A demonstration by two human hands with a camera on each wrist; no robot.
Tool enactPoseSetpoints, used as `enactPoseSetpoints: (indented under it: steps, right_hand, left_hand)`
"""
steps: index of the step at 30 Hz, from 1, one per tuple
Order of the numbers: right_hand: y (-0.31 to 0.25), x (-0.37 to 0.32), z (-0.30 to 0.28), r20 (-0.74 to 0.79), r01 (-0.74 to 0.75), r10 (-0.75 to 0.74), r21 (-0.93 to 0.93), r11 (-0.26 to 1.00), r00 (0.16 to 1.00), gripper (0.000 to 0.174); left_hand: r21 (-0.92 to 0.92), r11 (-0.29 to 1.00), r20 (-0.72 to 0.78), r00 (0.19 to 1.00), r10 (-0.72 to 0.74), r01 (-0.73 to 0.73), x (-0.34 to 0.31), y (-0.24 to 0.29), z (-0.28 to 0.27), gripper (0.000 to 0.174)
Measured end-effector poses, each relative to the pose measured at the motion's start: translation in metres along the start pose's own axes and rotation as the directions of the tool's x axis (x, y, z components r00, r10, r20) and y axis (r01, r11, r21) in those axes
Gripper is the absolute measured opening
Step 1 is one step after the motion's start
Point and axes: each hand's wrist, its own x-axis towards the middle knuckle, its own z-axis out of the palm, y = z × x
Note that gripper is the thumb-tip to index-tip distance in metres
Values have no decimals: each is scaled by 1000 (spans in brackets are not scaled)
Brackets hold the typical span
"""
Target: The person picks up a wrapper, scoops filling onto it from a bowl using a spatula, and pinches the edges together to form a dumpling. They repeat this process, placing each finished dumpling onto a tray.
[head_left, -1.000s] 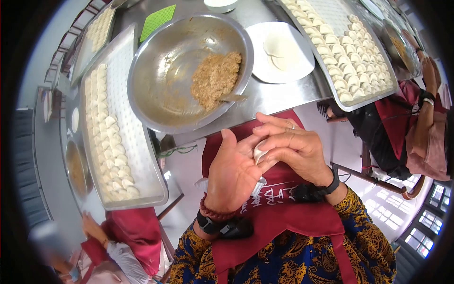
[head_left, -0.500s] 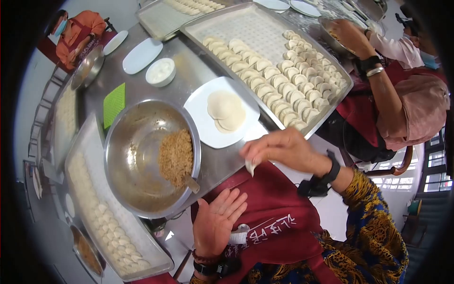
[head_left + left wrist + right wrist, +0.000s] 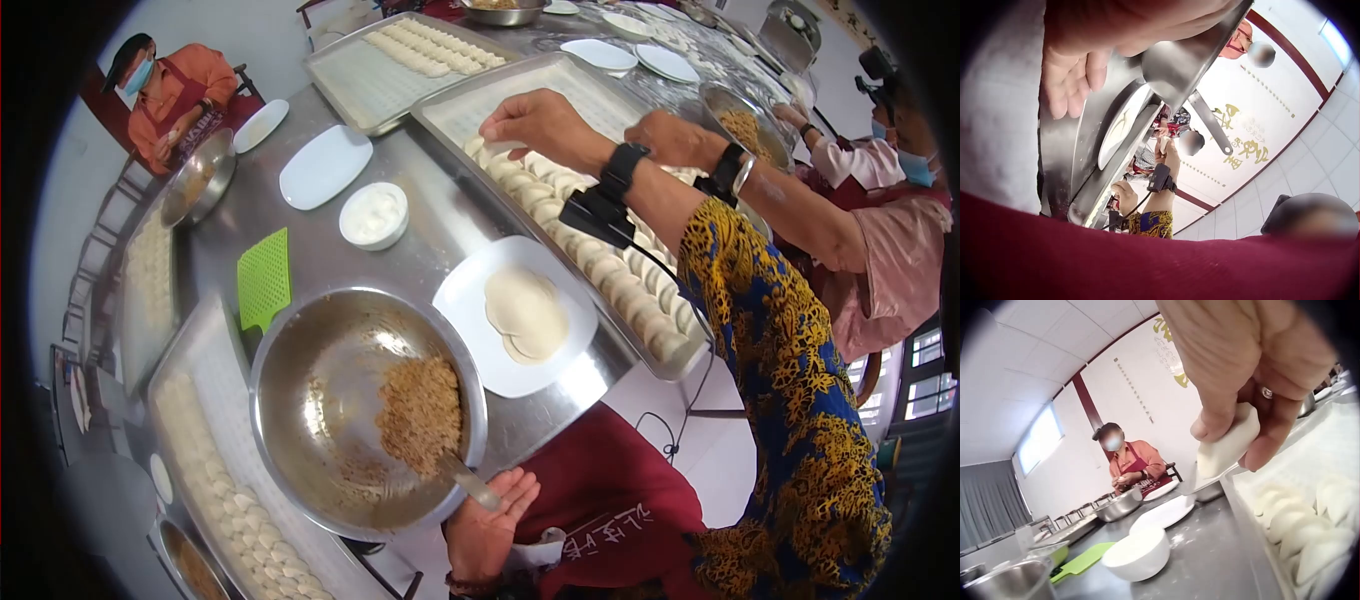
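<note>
My right hand pinches a white folded dumpling between thumb and fingers. It hangs over the near left edge of a metal tray with rows of dumplings. Near the table's front edge, my left hand is palm up with straight fingers and holds nothing. Beside its fingertips juts the handle of a metal utensil, which rests in brown filling inside a large steel bowl. Right of the bowl, round dough wrappers lie stacked on a white plate.
A white bowl of white contents, an oval white plate and a green perforated board are on the steel table. Another tray of dumplings lies at left. Another person's arm reaches across the tray's right side.
The right hand has carried the dumpling from the left palm, up and away, to over the tray. Lower now, the left hand is beside the bowl. The head view has turned.
</note>
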Motion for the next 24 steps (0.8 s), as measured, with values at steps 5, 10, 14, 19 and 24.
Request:
enactPoseSetpoints:
  steps: [5, 10, 14, 19, 24]
  right_hand:
    - [34, 73, 7, -121, 54, -56, -21, 998, 991, 19]
    - [60, 109, 14, -105, -79, 65, -135, 988, 992, 19]
    - [85, 125, 22, -105, -70, 56, -130, 989, 993, 18]
    - [109, 136, 31, -102, 23, -22, 5, 1000, 995, 16]
    - [113, 134, 31, -87, 51, -59, -93, 994, 994, 12]
  left_hand:
    - [59, 998, 52, 998, -39, 36, -1, 6, -5, 56]
    - [186, 979, 26, 996, -87, 80, -7, 10, -2, 61]
    - [242, 967, 43, 995, -95, 82, -14, 11, 2, 67]
    - [166, 969, 59, 979, -193, 181, -16, 17, 6, 74]
    - [170, 977, 85, 986, -144, 128, -21, 19, 17, 76]
